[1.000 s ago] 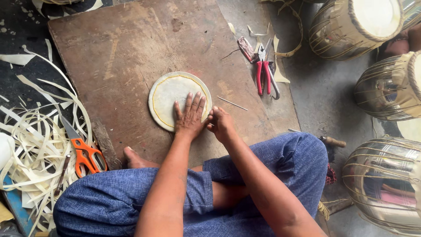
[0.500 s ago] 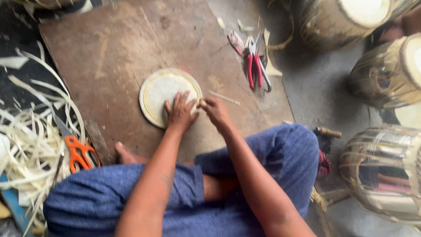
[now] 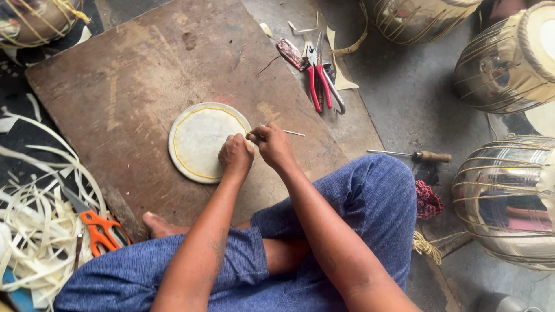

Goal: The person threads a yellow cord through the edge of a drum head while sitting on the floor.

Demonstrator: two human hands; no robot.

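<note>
A round pale hide disc (image 3: 199, 138) with a yellow stitched line near its rim lies on a brown wooden board (image 3: 133, 75). My left hand (image 3: 235, 155) is a closed fist resting on the disc's right edge. Just right of it, my right hand (image 3: 273, 144) is closed around a thin pale stick or needle (image 3: 292, 133) whose tip pokes out to the right. The two hands touch at the disc's rim. What the left fist holds is hidden.
Red-handled pliers (image 3: 319, 81) and other small tools lie at the board's far edge. Orange scissors (image 3: 98, 231) and pale hide strips (image 3: 34, 231) sit left of my knee. An awl (image 3: 419, 155) lies on the floor. Several laced drums (image 3: 509, 196) stand at right and top.
My left hand went from flat with spread fingers on the disc to a closed fist at its right edge. My right hand has taken up the thin stick beside it.
</note>
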